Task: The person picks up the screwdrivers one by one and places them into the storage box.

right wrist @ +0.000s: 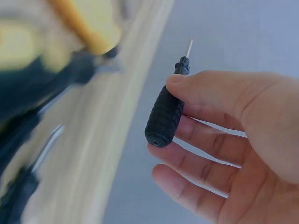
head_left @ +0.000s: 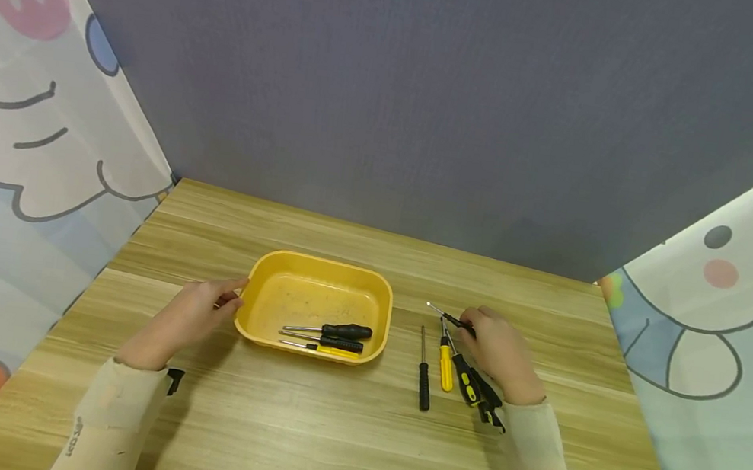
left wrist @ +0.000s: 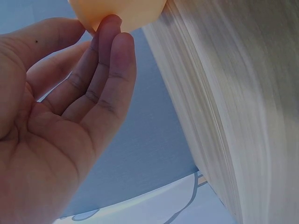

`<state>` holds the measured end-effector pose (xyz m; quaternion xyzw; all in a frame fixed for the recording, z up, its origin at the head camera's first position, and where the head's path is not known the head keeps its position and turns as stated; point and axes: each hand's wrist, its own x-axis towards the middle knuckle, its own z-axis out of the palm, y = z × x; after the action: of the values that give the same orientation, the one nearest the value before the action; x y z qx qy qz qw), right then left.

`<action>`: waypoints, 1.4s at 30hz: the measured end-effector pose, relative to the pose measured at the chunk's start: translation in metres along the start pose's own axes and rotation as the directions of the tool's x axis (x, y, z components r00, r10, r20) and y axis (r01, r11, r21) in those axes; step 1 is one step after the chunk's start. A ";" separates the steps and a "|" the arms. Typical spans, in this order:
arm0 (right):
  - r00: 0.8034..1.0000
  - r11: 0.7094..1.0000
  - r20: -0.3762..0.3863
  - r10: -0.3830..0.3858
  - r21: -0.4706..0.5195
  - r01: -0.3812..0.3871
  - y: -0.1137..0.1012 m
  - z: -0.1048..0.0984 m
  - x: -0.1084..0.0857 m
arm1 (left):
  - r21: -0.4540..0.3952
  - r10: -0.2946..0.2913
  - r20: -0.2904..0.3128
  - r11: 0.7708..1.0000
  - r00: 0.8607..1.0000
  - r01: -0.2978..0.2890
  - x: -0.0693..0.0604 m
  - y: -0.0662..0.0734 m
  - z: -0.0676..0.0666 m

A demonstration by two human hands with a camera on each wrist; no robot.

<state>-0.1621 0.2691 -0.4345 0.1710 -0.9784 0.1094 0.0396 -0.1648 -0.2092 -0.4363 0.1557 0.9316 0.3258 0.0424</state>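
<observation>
In the head view a yellow tray (head_left: pixel 318 263) holds several screwdrivers, among them a black-handled one (head_left: pixel 347 331). My left hand (head_left: pixel 199 312) touches the tray's left rim, thumb and fingertips at its edge; the left wrist view shows the fingers (left wrist: pixel 122 56) bent against the yellow wall (left wrist: pixel 135 11). Between thumb and fingers my right hand (head_left: pixel 502 352) pinches a small black screwdriver (right wrist: pixel 164 114), its metal tip pointing away from the palm. Beside that hand lie a yellow-handled screwdriver (head_left: pixel 446 365), a black one (head_left: pixel 424 385) and a black-and-yellow one (head_left: pixel 467 382).
More black tools (head_left: pixel 488 404) lie by my right wrist. The wooden table (head_left: pixel 300 441) meets a grey panel (head_left: pixel 375 112) at its back edge. Cartoon-printed curtains (head_left: pixel 47 154) hang at the left and right sides.
</observation>
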 end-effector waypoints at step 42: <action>0.933 0.945 0.203 -0.297 -0.081 0.318 -0.138 0.041 0.083 | 0.012 0.013 -0.007 1.000 1.000 -0.013 0.002 -0.004 0.005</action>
<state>-0.1940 0.1059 -0.4374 0.3292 -0.9434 0.0298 -0.0270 -0.1664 -0.2082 -0.4429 0.1608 0.9327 0.3209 0.0359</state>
